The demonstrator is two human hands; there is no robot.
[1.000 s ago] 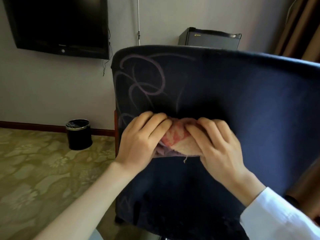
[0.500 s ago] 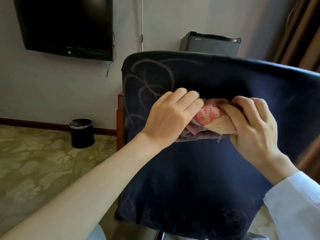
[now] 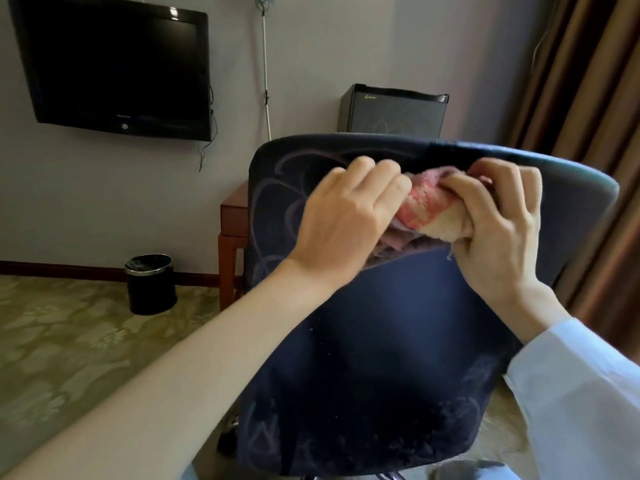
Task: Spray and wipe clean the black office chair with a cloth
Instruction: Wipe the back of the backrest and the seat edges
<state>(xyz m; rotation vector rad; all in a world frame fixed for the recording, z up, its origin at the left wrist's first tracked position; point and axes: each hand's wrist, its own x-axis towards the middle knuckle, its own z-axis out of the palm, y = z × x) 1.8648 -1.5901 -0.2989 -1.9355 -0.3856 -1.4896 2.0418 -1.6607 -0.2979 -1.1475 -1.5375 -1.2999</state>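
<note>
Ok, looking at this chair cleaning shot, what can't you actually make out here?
All in the head view:
- Chair: the seat and base are hidden behind its own backrest and cut off by the bottom edge.
- Cloth: its ends are covered by the left hand and right hand, which grip it.
- Fridge: the lower part is behind the chair, and the logo is too small to read.
- Wooden table: mostly behind the chair.
</note>
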